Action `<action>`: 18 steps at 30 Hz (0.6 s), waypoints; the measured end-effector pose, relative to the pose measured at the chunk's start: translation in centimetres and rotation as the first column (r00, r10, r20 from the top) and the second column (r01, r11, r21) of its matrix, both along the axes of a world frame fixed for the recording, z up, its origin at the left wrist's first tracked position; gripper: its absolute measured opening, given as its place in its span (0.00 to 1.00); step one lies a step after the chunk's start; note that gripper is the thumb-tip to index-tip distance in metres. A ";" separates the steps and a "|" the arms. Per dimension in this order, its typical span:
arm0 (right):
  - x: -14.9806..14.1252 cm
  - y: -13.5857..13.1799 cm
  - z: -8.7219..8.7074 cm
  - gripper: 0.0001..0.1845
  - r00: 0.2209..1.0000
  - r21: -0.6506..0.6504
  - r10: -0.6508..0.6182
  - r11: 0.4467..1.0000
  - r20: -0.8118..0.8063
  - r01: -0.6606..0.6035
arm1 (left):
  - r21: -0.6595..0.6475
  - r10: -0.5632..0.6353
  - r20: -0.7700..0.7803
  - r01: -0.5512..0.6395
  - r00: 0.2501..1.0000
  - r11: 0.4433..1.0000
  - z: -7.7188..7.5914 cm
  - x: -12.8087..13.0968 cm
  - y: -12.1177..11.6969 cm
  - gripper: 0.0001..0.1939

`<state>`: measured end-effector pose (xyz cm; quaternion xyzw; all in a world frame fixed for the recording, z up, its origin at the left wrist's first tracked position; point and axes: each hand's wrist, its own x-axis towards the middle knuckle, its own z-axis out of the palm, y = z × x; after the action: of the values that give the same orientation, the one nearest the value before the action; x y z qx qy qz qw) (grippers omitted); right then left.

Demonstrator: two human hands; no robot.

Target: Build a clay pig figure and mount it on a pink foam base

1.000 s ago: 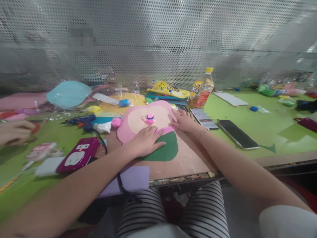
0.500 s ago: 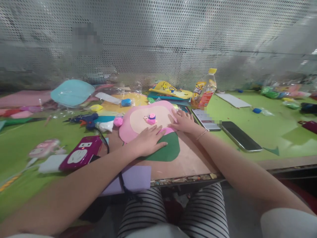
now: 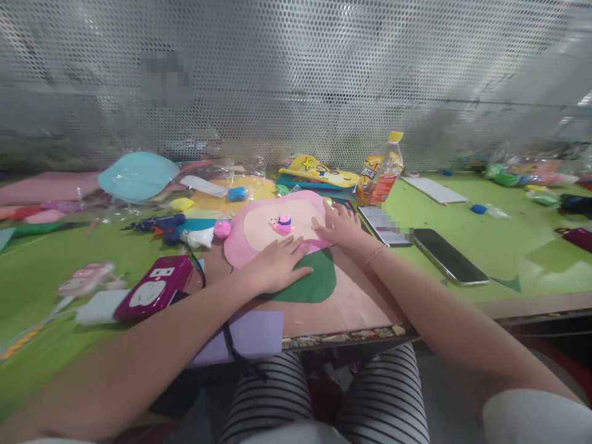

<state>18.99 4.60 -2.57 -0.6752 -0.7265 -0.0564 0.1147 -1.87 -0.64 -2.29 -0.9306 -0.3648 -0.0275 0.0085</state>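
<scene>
Head-worn view, facing forward, down: hands (image 3: 343,228) near, table (image 3: 513,246) below, perforated panel (image 3: 296,80) beyond, distance unclear.

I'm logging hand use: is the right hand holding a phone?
No, the right hand lies spread over the right edge of the pink cutout.

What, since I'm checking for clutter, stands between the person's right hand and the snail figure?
Nothing visible: only the cream paper shows between the right hand and the snail figure. The left hand lies on the near side, outside that gap.
</scene>
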 end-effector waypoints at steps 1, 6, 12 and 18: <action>0.3 0.0 0.0 0.44 1.000 0.000 0.005 1.000 -0.001 -0.005 | -0.001 -0.001 0.000 0.001 1.000 1.000 0.0 0.0 0.0 0.34; 1.6 0.1 -0.2 0.49 0.996 -0.104 0.074 0.992 0.043 -0.069 | 0.005 0.001 0.007 -0.001 1.000 1.000 -0.1 -0.1 0.0 0.34; 1.4 0.3 -0.2 0.52 0.997 -0.139 0.074 0.988 0.028 -0.070 | 0.001 0.005 -0.015 -0.005 1.000 1.000 0.1 0.0 -0.1 0.34; 1.5 0.8 -0.6 0.55 0.996 -0.137 0.090 0.987 0.001 -0.089 | 0.003 0.001 -0.017 -0.001 1.000 1.000 0.1 0.1 -0.1 0.34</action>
<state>20.48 5.36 -3.19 -0.6480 -0.7586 -0.0037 0.0682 -1.78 -0.70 -2.20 -0.9307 -0.3650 -0.0203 0.0130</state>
